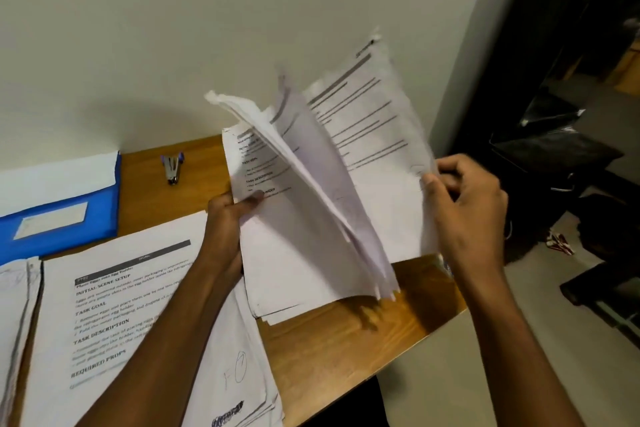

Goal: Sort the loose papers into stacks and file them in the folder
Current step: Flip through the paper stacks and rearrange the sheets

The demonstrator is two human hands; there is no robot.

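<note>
My left hand [230, 218] grips the left edge of a thick bundle of printed papers [287, 253], thumb pressed on the top page, with the bundle raised above the wooden desk [346, 340]. Several sheets [311, 163] fan upward in the middle, blurred. My right hand [464, 198] pinches the right edge of one printed sheet [377, 149], lifted toward the wall. A flat stack of printed pages [114, 315] lies at the lower left. The blue folder [65, 218] rests at the far left with white paper sticking out of its top.
A small stapler [172, 166] lies on the desk near the wall. Another pile of white sheets [17, 305] sits at the left edge. The desk ends at the right, beside dark furniture and bags [568, 156] on the floor.
</note>
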